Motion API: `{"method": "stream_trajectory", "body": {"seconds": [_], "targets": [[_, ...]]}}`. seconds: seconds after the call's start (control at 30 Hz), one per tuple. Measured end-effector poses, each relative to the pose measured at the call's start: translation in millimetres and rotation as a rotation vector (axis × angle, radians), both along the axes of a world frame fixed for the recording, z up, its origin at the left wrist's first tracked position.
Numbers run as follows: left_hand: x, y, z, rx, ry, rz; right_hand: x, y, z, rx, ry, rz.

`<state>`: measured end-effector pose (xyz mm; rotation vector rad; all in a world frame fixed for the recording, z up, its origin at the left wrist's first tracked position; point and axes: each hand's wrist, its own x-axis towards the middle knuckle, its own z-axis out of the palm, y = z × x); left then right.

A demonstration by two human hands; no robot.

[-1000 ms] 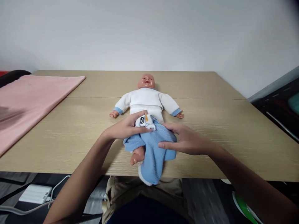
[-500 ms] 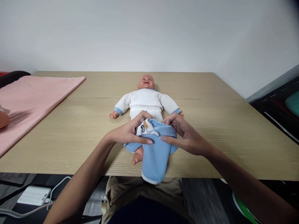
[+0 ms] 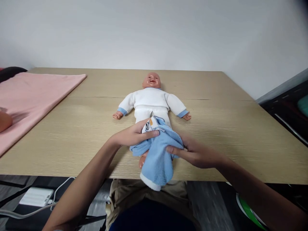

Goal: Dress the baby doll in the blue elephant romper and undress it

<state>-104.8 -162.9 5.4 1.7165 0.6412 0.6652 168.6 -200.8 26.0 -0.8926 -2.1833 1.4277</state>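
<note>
A baby doll [image 3: 151, 98] in a white top and white trousers with blue cuffs lies on its back, head away from me. Above its legs I hold a small blue fleece garment [image 3: 160, 160] with a white-trimmed end and a stitched cartoon face; its exact kind is unclear. My left hand [image 3: 134, 133] grips its upper left part, thumb on the face patch side. My right hand [image 3: 194, 152] pinches its right side, the thumb in front and the fingers behind the cloth. The garment hides most of the doll's lower legs; one foot [image 3: 141, 162] peeks out beside it.
The doll lies on a wooden table [image 3: 231, 134] against a white wall. A pink cloth [image 3: 40, 96] covers the left side, with part of a skin-coloured object [image 3: 5, 121] on it. Below the table edge are a white power bank [image 3: 36, 196] with a cable and a green round object [image 3: 249, 211].
The garment's hanging end has swung left and its body is more crumpled. My right hand has moved slightly down; the left thumb has shifted up. The view has tilted slightly.
</note>
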Motion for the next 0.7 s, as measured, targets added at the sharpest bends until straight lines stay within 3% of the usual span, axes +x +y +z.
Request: {"method": "stream_trajectory", "body": {"seconds": [0.13,0.23,0.37,0.53,0.7], "targets": [[-11,1,2.4,-0.234,0.085,-0.361,-1,7,-7.9,0.019,0.038,-0.161],[-11,1,6.8,-0.352,0.161,-0.501,1,7,-1.8,-0.079,-0.063,-0.053],[-5,2,6.0,-0.300,0.157,-0.505,4,0,10.1,-0.219,-0.125,0.112],[-4,1,1.6,-0.212,0.010,-0.240,5,-8,-0.1,-0.198,0.020,-0.050],[-2,-1,5.4,-0.244,-0.030,-0.184,3,-16,-14.2,-0.245,0.091,-0.169]]}}
